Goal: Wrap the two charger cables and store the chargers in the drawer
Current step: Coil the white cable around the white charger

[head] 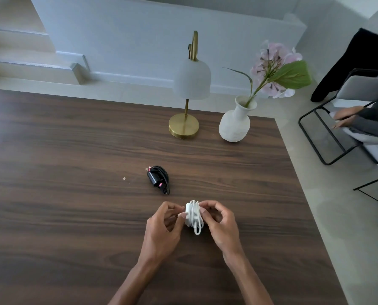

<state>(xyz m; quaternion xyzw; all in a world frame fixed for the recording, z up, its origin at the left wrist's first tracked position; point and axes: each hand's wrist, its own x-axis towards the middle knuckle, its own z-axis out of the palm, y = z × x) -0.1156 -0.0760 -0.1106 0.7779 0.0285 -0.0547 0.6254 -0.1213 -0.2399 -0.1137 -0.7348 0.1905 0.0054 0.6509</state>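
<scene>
A white charger with its white cable coiled around it is held just above the dark wooden table. My left hand pinches its left side. My right hand grips its right side, and a short loop of cable hangs down below. A black charger with its black cable wound around it lies on the table, a little beyond and to the left of my hands. No drawer is in view.
A brass lamp with a white shade and a white vase with pink flowers stand at the table's far side. A small crumb lies left of the black charger. A metal chair with a seated person is at the right.
</scene>
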